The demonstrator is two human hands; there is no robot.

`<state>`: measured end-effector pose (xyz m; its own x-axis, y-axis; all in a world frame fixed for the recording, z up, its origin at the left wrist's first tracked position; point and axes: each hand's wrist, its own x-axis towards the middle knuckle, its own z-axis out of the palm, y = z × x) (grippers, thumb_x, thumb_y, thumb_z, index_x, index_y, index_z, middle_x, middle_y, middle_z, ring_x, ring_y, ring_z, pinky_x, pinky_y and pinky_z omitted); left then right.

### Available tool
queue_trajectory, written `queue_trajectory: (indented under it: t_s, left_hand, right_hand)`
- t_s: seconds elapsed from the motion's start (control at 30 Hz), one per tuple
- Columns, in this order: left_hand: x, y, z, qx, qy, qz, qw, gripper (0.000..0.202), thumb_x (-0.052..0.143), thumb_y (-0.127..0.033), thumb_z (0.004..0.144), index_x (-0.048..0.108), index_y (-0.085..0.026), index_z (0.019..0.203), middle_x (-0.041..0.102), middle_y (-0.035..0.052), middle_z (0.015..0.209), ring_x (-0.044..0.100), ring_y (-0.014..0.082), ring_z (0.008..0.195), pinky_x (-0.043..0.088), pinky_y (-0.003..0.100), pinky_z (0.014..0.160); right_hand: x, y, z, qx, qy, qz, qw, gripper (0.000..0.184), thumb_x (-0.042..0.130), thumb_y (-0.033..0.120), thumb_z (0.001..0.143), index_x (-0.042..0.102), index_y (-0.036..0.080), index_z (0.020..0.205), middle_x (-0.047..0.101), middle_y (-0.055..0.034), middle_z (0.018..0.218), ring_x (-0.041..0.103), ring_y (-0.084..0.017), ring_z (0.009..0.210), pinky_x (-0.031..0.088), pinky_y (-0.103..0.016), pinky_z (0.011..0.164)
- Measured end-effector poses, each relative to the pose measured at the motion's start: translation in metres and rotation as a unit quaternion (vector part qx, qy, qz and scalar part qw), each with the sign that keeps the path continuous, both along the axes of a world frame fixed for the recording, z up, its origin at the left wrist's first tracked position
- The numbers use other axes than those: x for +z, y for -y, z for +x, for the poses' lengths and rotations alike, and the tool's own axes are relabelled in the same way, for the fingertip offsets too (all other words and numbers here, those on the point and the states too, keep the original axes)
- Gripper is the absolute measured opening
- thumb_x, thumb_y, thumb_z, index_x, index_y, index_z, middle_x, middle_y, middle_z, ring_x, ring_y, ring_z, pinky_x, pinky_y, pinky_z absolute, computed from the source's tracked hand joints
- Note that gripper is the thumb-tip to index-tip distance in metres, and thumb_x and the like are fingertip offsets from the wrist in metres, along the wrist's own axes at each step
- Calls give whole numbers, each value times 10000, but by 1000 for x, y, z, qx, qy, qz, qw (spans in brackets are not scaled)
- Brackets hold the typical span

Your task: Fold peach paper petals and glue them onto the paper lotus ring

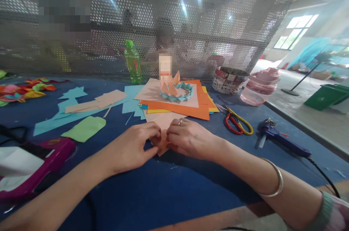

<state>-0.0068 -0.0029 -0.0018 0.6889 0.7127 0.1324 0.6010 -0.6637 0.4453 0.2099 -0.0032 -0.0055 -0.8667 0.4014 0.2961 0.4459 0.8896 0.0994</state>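
Observation:
A peach-coloured sheet of paper [165,123] lies in front of me on the blue table, its near end narrowed to a folded point. My left hand [137,145] grips the paper's left edge, with thumb and curled fingers at the fold. From the other side, my right hand [192,138], with a ring on one finger, presses its bent fingers on the same fold; its fingertips are partly hidden. Just beyond, a ring of folded blue and peach paper points [177,94] rests on a stack of sheets, with an orange sheet [203,111] showing.
Red-and-yellow-handled scissors [240,123] and a blue glue gun [286,140] lie right. A woven basket [229,80], pink bottle [260,87] and green bottle [132,63] stand behind. Paper scraps [87,129] and a purple device [54,162] are left. A perforated metal screen [109,23] rises behind.

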Motion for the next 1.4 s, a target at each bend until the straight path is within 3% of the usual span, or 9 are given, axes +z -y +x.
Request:
queue_trajectory:
  t_s: [0.13, 0.3, 0.53, 0.7, 0.8, 1.1, 1.4]
  left_hand:
    - [1, 0, 1, -5, -1, 2, 1000, 114, 562, -140, 775, 626, -213, 836, 649, 14, 883, 630, 162, 792, 480, 288, 769]
    - [2, 2, 1, -5, -3, 16, 1000, 83, 559, -160, 792, 620, -209, 822, 645, 26, 892, 623, 172, 809, 472, 292, 763]
    - [-4, 2, 2, 7, 20, 46, 999, 220, 485, -164, 870, 638, -208, 719, 675, 36, 934, 643, 163, 826, 464, 275, 748]
    - [-5, 1, 4, 43, 43, 11, 998, 177, 549, -201, 836, 673, -219, 711, 688, 22, 972, 657, 163, 825, 470, 271, 770]
    - [-4, 1, 5, 54, 51, -14, 997, 152, 567, -210, 824, 671, -215, 713, 687, 15, 958, 658, 159, 808, 469, 265, 763]
    - [-4, 2, 7, 91, 44, -13, 995, 208, 546, -286, 837, 655, -205, 679, 682, 24, 970, 651, 173, 823, 451, 279, 753]
    - [-12, 3, 13, 136, 56, 3, 989, 254, 516, -314, 825, 587, -192, 614, 635, 27, 910, 630, 151, 718, 459, 288, 707]
  right_hand:
    - [1, 3, -1, 18, 47, 70, 996, 242, 498, 179, 954, 630, 137, 757, 644, -83, 796, 533, -195, 801, 381, -337, 719]
    - [-2, 2, -2, 14, 33, 68, 997, 233, 509, 179, 944, 624, 136, 746, 639, -75, 782, 519, -188, 773, 369, -332, 708]
    - [-6, -2, 0, -15, -24, 11, 1000, 186, 516, 179, 914, 611, 149, 757, 627, -68, 759, 535, -187, 777, 364, -318, 690]
    - [-4, -3, 3, -58, -70, -122, 988, 32, 612, 135, 788, 637, 154, 794, 637, -46, 799, 557, -162, 777, 403, -276, 719]
    - [-2, -3, 4, -82, -80, -175, 978, 72, 614, 116, 791, 658, 146, 839, 638, -46, 816, 563, -150, 774, 400, -249, 694]
    - [2, 1, 2, -161, -98, -234, 954, 174, 557, 49, 764, 681, 153, 824, 645, -47, 787, 564, -144, 761, 383, -228, 656]
    - [3, 3, 0, -201, -90, -259, 940, 186, 525, 99, 767, 699, 153, 803, 697, -66, 790, 606, -148, 742, 398, -230, 664]
